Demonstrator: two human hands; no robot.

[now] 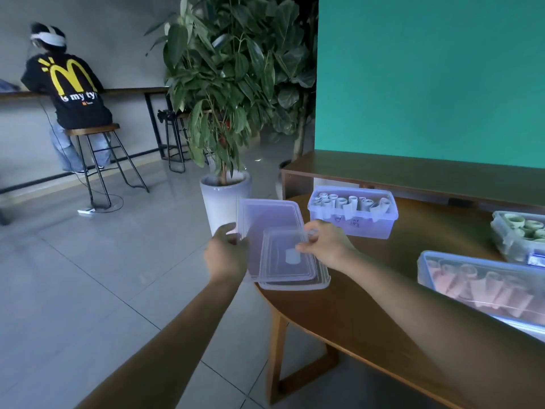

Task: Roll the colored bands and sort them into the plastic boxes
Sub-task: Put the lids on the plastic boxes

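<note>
Clear plastic lids lie stacked at the left edge of the wooden table. My left hand grips the left edge of the large lid, which is tilted up. The far right corner of the smaller lid on top of the stack is pinched by my right hand. Behind them stands a clear box of rolled white bands. A box of rolled pink bands sits at the right, and a box of rolled green bands beyond it.
A large potted plant stands on the tiled floor just left of the table. A low wooden bench runs along the green wall behind the table. A person sits on a stool at a wall counter, far left.
</note>
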